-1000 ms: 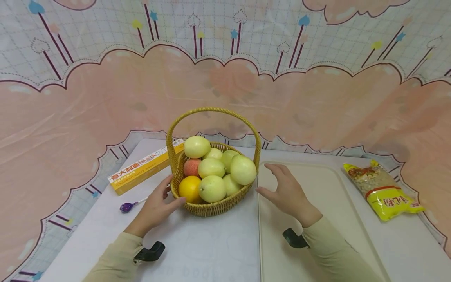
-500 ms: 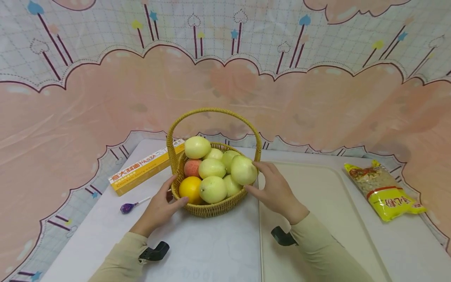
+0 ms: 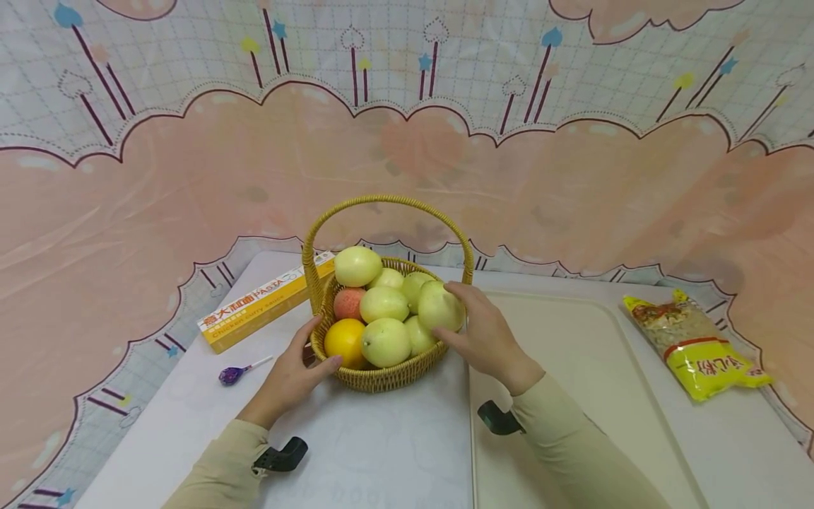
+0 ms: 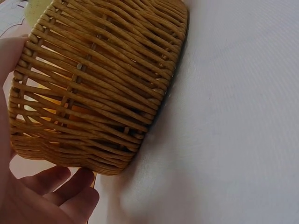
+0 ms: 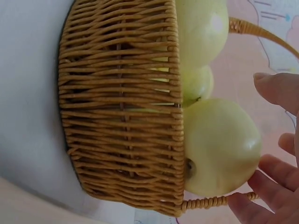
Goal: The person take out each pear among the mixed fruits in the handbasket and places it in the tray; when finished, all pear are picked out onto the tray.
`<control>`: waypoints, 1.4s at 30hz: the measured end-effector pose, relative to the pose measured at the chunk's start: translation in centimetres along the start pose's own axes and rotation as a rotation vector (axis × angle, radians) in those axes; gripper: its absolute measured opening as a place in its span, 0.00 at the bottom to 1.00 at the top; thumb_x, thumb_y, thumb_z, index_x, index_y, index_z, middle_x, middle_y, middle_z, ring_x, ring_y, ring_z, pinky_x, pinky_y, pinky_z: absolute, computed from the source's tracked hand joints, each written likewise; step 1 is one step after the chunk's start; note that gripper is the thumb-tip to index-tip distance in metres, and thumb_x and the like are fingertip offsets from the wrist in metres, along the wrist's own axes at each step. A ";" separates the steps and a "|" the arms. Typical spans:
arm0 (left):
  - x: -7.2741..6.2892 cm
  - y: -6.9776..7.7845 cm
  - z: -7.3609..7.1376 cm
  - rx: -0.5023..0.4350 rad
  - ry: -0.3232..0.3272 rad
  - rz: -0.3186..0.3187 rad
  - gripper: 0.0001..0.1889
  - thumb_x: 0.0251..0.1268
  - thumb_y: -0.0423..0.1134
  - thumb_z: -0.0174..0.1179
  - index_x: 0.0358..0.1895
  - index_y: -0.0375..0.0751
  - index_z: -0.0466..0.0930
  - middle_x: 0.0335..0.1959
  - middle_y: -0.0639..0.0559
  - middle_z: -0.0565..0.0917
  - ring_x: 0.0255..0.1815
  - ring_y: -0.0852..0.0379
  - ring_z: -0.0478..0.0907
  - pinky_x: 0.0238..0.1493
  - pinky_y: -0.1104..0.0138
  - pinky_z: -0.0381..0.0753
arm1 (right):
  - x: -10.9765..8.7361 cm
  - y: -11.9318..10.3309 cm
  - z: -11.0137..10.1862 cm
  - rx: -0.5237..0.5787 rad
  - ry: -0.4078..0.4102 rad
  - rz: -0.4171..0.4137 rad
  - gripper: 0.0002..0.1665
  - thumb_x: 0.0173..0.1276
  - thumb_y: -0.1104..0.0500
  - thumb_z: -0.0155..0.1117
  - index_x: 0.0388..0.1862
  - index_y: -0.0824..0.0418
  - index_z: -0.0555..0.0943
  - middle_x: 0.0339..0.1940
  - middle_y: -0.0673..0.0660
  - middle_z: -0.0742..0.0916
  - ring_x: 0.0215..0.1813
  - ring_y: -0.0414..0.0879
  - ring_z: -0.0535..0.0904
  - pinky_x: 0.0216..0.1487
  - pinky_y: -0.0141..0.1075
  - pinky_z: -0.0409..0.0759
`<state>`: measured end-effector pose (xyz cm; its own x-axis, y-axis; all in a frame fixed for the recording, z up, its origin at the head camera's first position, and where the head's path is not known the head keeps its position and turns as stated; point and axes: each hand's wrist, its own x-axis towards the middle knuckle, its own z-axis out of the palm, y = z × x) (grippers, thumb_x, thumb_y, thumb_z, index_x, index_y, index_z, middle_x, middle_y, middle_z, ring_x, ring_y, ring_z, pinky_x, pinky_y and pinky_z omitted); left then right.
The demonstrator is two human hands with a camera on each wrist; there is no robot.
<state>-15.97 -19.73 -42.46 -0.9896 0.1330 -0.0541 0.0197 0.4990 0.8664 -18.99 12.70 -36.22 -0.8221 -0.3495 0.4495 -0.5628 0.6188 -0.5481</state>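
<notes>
A woven wicker basket (image 3: 381,380) with a tall arched handle stands on the table, heaped with fruit. My left hand (image 3: 286,378) holds its left side, thumb over the rim and fingers against the outside wall. In it are an orange (image 3: 345,343), a reddish fruit (image 3: 349,303) and several pale green fruits (image 3: 386,342). My right hand (image 3: 486,336) is at the large round pale green fruit (image 5: 222,147) on the basket's right edge. In the right wrist view its fingertips (image 5: 240,205) reach the fruit's side, while the thumb stands apart from it.
A yellow pasta box (image 3: 263,307) lies behind the basket at left, and a purple-wrapped lollipop (image 3: 232,375) lies nearer. Right of the basket is a flat cream tray (image 3: 566,339). A yellow packet (image 3: 696,346) lies at the far right. A patterned cloth (image 3: 407,162) hangs behind the table.
My right hand has moved left from beside the basket to the large pale green fruit. My left hand has stayed at the basket's side, shifting slightly. The basket and its fruit look unmoved.
</notes>
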 end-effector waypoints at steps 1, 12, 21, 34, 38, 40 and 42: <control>0.0 0.0 0.0 -0.002 0.000 0.000 0.48 0.68 0.56 0.63 0.81 0.48 0.43 0.79 0.34 0.52 0.73 0.32 0.60 0.71 0.43 0.60 | 0.1 0.0 0.1 0.003 -0.005 0.002 0.38 0.61 0.58 0.75 0.67 0.71 0.71 0.66 0.68 0.77 0.69 0.62 0.70 0.68 0.55 0.69; 0.0 0.0 0.0 0.011 -0.004 -0.008 0.48 0.68 0.56 0.63 0.81 0.48 0.43 0.78 0.34 0.53 0.73 0.33 0.60 0.71 0.43 0.61 | 1.2 -0.7 0.1 -0.005 -0.115 0.086 0.43 0.65 0.53 0.71 0.72 0.71 0.67 0.73 0.70 0.70 0.74 0.63 0.63 0.73 0.55 0.61; 0.2 -0.1 0.1 -0.001 -0.006 -0.012 0.47 0.69 0.55 0.62 0.81 0.48 0.43 0.79 0.34 0.52 0.73 0.33 0.60 0.71 0.43 0.60 | 1.2 -1.0 0.3 -0.014 -0.108 0.116 0.42 0.63 0.55 0.73 0.71 0.71 0.68 0.67 0.70 0.72 0.67 0.63 0.69 0.70 0.54 0.67; 0.1 -0.7 0.4 -0.030 0.000 -0.010 0.45 0.71 0.54 0.60 0.81 0.50 0.42 0.79 0.33 0.52 0.72 0.31 0.61 0.71 0.42 0.61 | 0.9 -0.8 0.6 0.042 -0.070 0.181 0.45 0.61 0.58 0.74 0.74 0.69 0.66 0.64 0.68 0.70 0.64 0.62 0.70 0.66 0.54 0.70; 0.2 -0.8 0.4 -0.036 -0.005 -0.008 0.45 0.71 0.54 0.59 0.81 0.50 0.41 0.79 0.34 0.49 0.73 0.31 0.59 0.71 0.41 0.60 | 0.7 -0.6 0.4 0.001 -0.081 0.155 0.47 0.61 0.56 0.75 0.73 0.72 0.65 0.65 0.69 0.72 0.64 0.62 0.71 0.65 0.53 0.71; 0.2 -0.9 0.5 -0.032 -0.004 -0.006 0.45 0.72 0.54 0.59 0.81 0.50 0.41 0.80 0.34 0.49 0.73 0.31 0.59 0.71 0.41 0.59 | 0.6 -0.6 0.2 0.000 -0.090 0.154 0.48 0.61 0.56 0.75 0.73 0.73 0.64 0.65 0.69 0.72 0.64 0.62 0.71 0.65 0.53 0.72; 0.2 -1.0 0.6 -0.029 -0.001 -0.005 0.45 0.72 0.54 0.59 0.81 0.50 0.41 0.80 0.34 0.49 0.73 0.31 0.59 0.72 0.41 0.59 | 0.5 -0.7 0.2 0.014 -0.100 0.164 0.49 0.61 0.55 0.75 0.74 0.74 0.63 0.65 0.69 0.71 0.64 0.62 0.70 0.65 0.53 0.72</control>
<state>-16.09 -19.72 -43.67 -0.9895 0.1314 -0.0595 0.0102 0.4750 0.8799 -19.02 12.00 -35.79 -0.9070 -0.3136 0.2810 -0.4210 0.6638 -0.6182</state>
